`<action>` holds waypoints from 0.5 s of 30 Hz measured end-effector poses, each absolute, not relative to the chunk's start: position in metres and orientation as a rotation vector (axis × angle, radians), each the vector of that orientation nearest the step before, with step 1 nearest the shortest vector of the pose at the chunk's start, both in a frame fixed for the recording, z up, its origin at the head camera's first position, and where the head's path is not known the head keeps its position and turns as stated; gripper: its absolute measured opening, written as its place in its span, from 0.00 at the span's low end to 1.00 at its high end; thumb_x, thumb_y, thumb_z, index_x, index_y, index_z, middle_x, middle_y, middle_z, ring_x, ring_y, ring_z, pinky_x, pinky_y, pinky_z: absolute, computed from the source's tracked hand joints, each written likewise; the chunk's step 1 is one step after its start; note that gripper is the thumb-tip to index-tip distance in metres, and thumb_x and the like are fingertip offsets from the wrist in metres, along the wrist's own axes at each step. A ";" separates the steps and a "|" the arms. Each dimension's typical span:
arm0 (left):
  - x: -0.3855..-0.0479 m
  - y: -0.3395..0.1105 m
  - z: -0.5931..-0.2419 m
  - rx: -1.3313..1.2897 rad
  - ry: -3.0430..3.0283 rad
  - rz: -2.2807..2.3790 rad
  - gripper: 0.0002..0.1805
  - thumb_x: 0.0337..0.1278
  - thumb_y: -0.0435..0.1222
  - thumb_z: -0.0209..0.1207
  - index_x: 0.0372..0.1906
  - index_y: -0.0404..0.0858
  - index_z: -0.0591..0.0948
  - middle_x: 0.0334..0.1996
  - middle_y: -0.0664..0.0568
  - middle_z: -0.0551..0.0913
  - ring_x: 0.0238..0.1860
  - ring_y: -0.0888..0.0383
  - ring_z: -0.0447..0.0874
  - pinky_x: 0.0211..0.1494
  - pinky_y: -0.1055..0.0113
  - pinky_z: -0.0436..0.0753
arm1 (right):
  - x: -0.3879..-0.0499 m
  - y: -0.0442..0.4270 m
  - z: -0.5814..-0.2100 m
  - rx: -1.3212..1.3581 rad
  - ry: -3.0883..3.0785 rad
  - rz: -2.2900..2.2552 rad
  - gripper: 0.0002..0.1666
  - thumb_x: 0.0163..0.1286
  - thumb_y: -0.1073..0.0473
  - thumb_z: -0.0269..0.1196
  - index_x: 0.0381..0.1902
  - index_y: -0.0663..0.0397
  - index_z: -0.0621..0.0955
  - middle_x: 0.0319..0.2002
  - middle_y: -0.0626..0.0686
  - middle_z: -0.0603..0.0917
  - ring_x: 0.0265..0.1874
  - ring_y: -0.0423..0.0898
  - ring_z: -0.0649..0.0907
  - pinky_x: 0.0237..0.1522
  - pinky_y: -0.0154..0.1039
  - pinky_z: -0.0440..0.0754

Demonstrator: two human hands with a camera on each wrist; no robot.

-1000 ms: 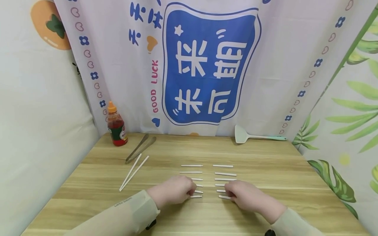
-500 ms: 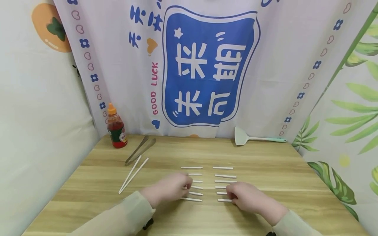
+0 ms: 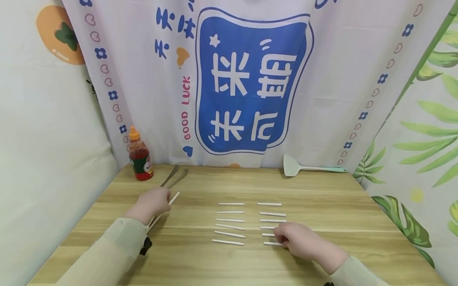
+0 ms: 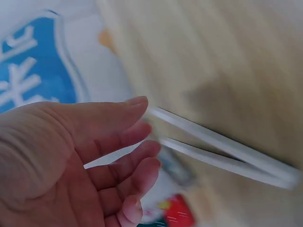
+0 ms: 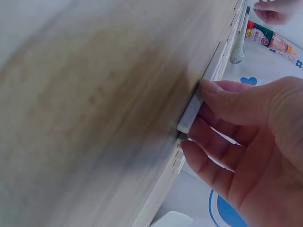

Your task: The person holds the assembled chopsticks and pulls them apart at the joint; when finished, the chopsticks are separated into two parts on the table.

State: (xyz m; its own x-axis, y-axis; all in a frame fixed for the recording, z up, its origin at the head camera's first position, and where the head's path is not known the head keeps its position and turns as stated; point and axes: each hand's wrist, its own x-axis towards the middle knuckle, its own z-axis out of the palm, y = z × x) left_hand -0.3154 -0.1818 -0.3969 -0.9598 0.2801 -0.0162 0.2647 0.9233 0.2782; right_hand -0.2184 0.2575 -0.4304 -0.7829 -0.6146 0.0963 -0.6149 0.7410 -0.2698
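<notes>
My left hand (image 3: 152,204) is over the pair of long white chopsticks (image 3: 174,198) at the left. In the left wrist view its fingers are loosely bent, thumb apart from them, with the chopsticks just beyond the fingertips; nothing appears gripped. My right hand (image 3: 297,238) pinches the near end piece of the right column, a short white chopstick piece (image 5: 191,111), between thumb and fingers as it lies on the table. Several short white pieces with narrow tips (image 3: 229,233) form a left column; several others (image 3: 272,214) form the right column, some partly covered by my right hand.
Metal tongs (image 3: 179,178) lie behind the left hand. A sauce bottle (image 3: 141,163) with an orange cap stands at the back left corner. A pale green spatula (image 3: 292,167) lies along the back edge, against the printed curtain (image 3: 329,99).
My left hand has moved left from the left column of short pieces to the long chopsticks, uncovering that column. The right hand stays almost where it was.
</notes>
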 end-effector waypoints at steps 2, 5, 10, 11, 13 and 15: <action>-0.318 -0.191 -0.404 0.366 2.989 0.459 0.07 0.47 0.30 0.63 0.26 0.40 0.74 0.24 0.51 0.75 0.26 0.52 0.72 0.29 0.56 0.73 | -0.219 0.257 -0.430 1.044 -2.937 0.455 0.22 0.48 0.74 0.66 0.22 0.44 0.69 0.21 0.38 0.67 0.23 0.36 0.69 0.25 0.34 0.68; -0.320 -0.196 -0.414 0.313 2.945 0.516 0.03 0.52 0.29 0.60 0.30 0.36 0.77 0.26 0.49 0.76 0.27 0.51 0.74 0.30 0.56 0.76 | -0.220 0.257 -0.428 1.055 -2.953 0.461 0.22 0.49 0.75 0.66 0.22 0.45 0.68 0.20 0.39 0.67 0.22 0.36 0.68 0.25 0.34 0.67; -0.321 -0.196 -0.420 0.336 2.930 0.563 0.02 0.57 0.28 0.55 0.30 0.34 0.77 0.25 0.49 0.75 0.25 0.52 0.72 0.29 0.58 0.75 | -0.221 0.256 -0.425 1.060 -2.971 0.462 0.21 0.49 0.75 0.66 0.22 0.46 0.68 0.20 0.40 0.68 0.22 0.36 0.68 0.24 0.34 0.67; -0.321 -0.195 -0.420 0.348 2.928 0.569 0.05 0.57 0.28 0.55 0.27 0.35 0.76 0.23 0.49 0.73 0.24 0.52 0.72 0.28 0.59 0.74 | -0.221 0.256 -0.426 1.065 -2.968 0.459 0.21 0.48 0.75 0.66 0.22 0.46 0.68 0.20 0.40 0.68 0.22 0.36 0.68 0.24 0.34 0.67; -0.320 -0.194 -0.421 0.364 2.923 0.596 0.09 0.58 0.29 0.54 0.23 0.37 0.73 0.21 0.51 0.71 0.22 0.54 0.70 0.26 0.61 0.72 | -0.220 0.256 -0.426 1.076 -2.958 0.456 0.21 0.47 0.76 0.65 0.22 0.46 0.68 0.20 0.40 0.67 0.22 0.36 0.68 0.25 0.34 0.67; -0.319 -0.192 -0.422 0.397 2.923 0.659 0.13 0.59 0.30 0.54 0.19 0.40 0.69 0.18 0.52 0.68 0.20 0.56 0.66 0.25 0.63 0.69 | -0.220 0.256 -0.427 1.085 -2.945 0.450 0.21 0.47 0.76 0.65 0.22 0.46 0.68 0.20 0.39 0.67 0.22 0.36 0.68 0.25 0.33 0.67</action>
State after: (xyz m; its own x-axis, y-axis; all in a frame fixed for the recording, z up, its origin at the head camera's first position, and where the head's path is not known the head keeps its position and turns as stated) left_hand -0.3195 -0.1919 -0.4220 -0.9585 0.2792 -0.0580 0.2273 0.8708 0.4359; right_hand -0.2197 0.2563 -0.4270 -0.7656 -0.6396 0.0698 -0.6313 0.7258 -0.2734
